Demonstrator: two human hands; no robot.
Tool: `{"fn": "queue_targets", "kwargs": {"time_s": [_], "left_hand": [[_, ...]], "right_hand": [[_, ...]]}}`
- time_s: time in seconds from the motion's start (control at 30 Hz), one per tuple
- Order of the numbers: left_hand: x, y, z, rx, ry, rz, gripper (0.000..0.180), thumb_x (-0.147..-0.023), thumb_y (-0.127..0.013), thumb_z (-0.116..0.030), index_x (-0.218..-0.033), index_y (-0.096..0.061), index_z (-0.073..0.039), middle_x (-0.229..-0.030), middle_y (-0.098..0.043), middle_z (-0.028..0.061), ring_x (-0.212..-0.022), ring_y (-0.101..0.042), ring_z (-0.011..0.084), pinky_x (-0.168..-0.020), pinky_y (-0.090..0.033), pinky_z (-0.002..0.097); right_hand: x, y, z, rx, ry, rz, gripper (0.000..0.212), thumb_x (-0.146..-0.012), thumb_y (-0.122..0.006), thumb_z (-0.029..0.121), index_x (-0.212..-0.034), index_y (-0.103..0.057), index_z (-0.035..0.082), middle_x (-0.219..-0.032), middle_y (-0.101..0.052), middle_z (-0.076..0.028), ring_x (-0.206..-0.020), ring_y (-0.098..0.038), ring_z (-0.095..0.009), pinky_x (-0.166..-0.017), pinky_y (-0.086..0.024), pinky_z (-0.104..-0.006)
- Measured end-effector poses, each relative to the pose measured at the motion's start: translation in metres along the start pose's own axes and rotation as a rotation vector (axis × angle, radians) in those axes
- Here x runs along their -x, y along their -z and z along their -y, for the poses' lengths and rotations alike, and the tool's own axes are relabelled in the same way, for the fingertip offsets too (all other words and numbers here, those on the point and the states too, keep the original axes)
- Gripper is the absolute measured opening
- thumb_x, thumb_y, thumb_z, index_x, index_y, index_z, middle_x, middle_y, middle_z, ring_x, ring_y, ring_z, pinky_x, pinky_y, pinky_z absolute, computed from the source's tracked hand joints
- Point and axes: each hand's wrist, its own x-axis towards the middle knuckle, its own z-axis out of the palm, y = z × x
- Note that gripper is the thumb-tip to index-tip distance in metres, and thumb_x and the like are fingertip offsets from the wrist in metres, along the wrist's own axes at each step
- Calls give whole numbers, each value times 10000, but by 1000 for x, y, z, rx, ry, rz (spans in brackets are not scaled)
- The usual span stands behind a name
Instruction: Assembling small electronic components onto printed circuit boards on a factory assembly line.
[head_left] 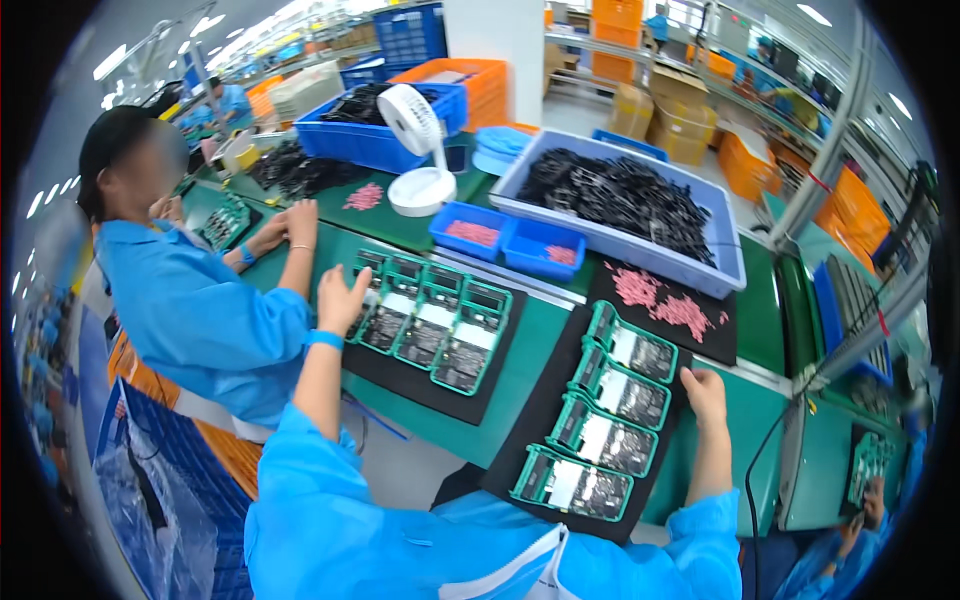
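Left hand (343, 302) extends forward, fingers spread, at the left green-framed circuit-board panel's (432, 320) left end. Right hand (706, 396) curls beside the right green-framed circuit-board panel (605, 436); its grip cannot be determined. Small pink pieces (685, 316) and a pale-blue plastic bin (620, 250) lie beyond.

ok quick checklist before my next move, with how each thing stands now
1. Left green four-section circuit-board panel on its black flat mat: ok.
2. Right green four-section circuit-board panel on its own black flat mat: ok.
3. Firm grip: cannot tell; your left hand is at the left panel's left edge, your right hand by the right mat's right edge, fingertip contact unclear.
4. Co-worker's bare hand off the left panel: ok.
5. Small pink parts all in bins: not ok, some lie loose beyond the right panel.
6. White round desk fan apart from both panels: ok.
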Motion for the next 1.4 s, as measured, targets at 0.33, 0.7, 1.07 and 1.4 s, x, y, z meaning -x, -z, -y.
{"fn": "queue_targets", "kwargs": {"time_s": [0.33,0.7,1.07,1.4], "left_hand": [[1,-3,-3,-159,125,242,722,-898,-442,-568,-1296,-483,34,-1220,-552,284,-1142,-534,404,-947,-432,457],[-2,-16,22,-101,62,229,668,-885,-515,-527,-1292,-500,3,-1225,-555,271,-1136,-526,414,-938,-421,434],[64,0,-51,72,38,265,731,-842,-630,-449,-1281,-471,114,-1238,-548,292,-1168,-529,385,-977,-403,394],[204,92,-89,1291,877,558,370,-891,-588,-102,-1218,-427,-42,-911,-624,135,-790,-655,278,-666,-583,434]], "right_hand": [[44,-27,29,-766,-81,-179,302,-892,-616,152,-1149,-522,24,-946,-567,-53,-850,-509,-134,-738,-449,-284],[134,81,-81,-1000,-10,-955,227,-899,-592,80,-1105,-548,-3,-1011,-581,-35,-904,-529,-113,-843,-432,-255],[138,268,-272,-579,-266,-1529,163,-866,-595,98,-941,-566,-43,-867,-602,-63,-762,-548,-149,-710,-455,-275],[158,226,-216,582,-223,-1222,554,-872,-596,258,-1305,-447,-53,-1430,-209,-369,-1319,-257,-488,-1079,-242,-505]]}}
